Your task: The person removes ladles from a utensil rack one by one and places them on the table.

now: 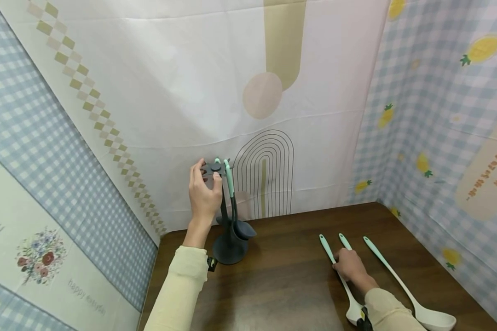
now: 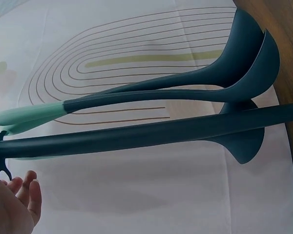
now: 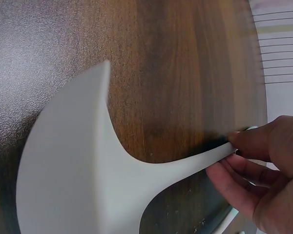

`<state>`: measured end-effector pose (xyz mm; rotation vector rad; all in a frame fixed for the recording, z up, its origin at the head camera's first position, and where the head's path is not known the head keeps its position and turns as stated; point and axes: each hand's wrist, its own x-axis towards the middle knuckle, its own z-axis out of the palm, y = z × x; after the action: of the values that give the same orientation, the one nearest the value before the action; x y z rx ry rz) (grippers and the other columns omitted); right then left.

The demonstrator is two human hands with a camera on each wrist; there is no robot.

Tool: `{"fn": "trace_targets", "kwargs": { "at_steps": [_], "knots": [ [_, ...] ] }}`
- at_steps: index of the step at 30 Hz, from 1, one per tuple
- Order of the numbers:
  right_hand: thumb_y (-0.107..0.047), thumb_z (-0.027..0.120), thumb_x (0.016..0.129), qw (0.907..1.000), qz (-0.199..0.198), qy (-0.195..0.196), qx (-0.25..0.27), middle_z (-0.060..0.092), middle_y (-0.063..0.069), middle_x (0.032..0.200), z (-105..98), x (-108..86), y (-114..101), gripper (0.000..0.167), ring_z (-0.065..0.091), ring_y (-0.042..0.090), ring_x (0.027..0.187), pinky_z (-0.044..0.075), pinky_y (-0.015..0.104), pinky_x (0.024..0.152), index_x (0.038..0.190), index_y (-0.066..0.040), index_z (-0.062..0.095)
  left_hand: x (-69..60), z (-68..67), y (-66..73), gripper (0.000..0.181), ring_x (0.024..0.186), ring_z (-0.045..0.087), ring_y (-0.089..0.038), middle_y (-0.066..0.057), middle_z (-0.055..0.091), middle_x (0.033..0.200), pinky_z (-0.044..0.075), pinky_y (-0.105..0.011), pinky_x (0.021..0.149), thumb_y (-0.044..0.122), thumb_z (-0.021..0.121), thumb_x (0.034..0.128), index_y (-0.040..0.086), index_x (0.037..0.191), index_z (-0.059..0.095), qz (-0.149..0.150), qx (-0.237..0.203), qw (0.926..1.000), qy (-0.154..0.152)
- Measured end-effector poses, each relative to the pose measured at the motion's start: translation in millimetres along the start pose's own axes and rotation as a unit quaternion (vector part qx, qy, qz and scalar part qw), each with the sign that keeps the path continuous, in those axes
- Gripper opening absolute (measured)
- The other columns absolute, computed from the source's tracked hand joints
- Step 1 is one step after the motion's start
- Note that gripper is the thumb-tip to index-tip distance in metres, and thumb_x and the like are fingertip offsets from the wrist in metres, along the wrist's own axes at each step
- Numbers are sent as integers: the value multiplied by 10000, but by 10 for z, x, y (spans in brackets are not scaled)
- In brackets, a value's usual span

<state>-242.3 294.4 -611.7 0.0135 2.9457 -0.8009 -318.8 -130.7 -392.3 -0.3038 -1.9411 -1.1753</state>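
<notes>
My left hand (image 1: 205, 193) grips the top of a dark utensil stand (image 1: 229, 248), thumb and fingers around its hooked disc. Several dark utensils with mint handles (image 1: 229, 179) hang from it; in the left wrist view their dark heads (image 2: 254, 58) lie beside the post (image 2: 136, 139). At the right, my right hand (image 1: 349, 265) pinches the handle of a white ladle (image 1: 353, 309) with a mint end; its pale bowl (image 3: 63, 165) fills the left of the right wrist view. Another mint handle (image 1: 344, 241) shows just beyond that hand, the rest hidden under it.
A third white utensil, a ladle (image 1: 435, 318) with a mint handle, lies on the brown table (image 1: 281, 276) to the right of my right hand. Patterned cloths (image 1: 182, 69) hang behind and on both sides of the table.
</notes>
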Motion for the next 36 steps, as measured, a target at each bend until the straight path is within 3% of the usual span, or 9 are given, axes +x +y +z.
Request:
{"fn": "trace_targets", "kwargs": {
  "at_steps": [5,10,16,21,24,26,31,36],
  "knots": [
    [22,761,900,9999,106,-1,59,737,277,1027,-11,-9,-19,221,632,165,541,536,320,487,1109,95,765,0,0,11,595,1148,596,-372,-208,557,1411,554,-571,908,271,551,1019,-47,1518,488,7,-1,10000,12],
    [21,763,899,9998,160,-8,108,718,331,1104,-1,-11,-15,277,638,164,528,539,318,479,1156,121,744,-7,-2,15,606,1154,600,-376,-210,558,1404,555,-588,896,295,541,1022,-42,1522,485,-10,129,9999,-12],
    [-30,769,920,9997,208,-40,107,729,305,1069,18,2,22,275,628,161,518,529,327,477,1154,113,743,-7,7,0,607,1162,593,-374,-204,552,1417,553,-585,906,292,533,1023,-32,1533,475,-70,168,9998,-62],
    [-178,767,958,9998,104,-120,78,719,169,840,29,19,29,245,596,174,471,510,337,443,1041,53,755,-15,-6,-3,596,1173,591,-366,-200,555,1421,556,-562,919,275,541,1020,-35,1526,483,-78,133,9999,-11],
    [-253,749,980,9995,127,-280,16,698,128,829,-34,23,-17,356,593,189,504,507,353,457,1123,73,729,-13,-6,-5,595,1172,593,-365,-198,558,1420,556,-562,917,275,547,1018,-34,1523,488,-67,115,9999,17],
    [-296,733,993,9993,112,-349,-56,716,182,940,-94,26,-56,482,608,213,542,511,378,477,1254,106,681,-13,-3,-6,598,1171,594,-364,-196,557,1423,555,-564,913,281,547,1018,-33,1524,488,-65,120,9999,9],
    [-442,698,1002,9982,-103,-409,-424,670,335,1263,-247,44,-183,736,717,414,897,563,508,649,1448,124,549,-12,1,-5,609,1162,597,-358,-194,554,1424,557,-554,907,295,543,1021,-33,1530,481,-72,152,9999,-19],
    [-595,661,978,9960,-247,-493,-706,572,352,1433,-339,52,-309,892,596,555,1229,556,593,724,1555,57,465,-8,-3,3,610,1155,600,-357,-195,557,1416,560,-552,897,295,542,1017,-34,1528,484,-53,166,9998,-6]
  ]
}}
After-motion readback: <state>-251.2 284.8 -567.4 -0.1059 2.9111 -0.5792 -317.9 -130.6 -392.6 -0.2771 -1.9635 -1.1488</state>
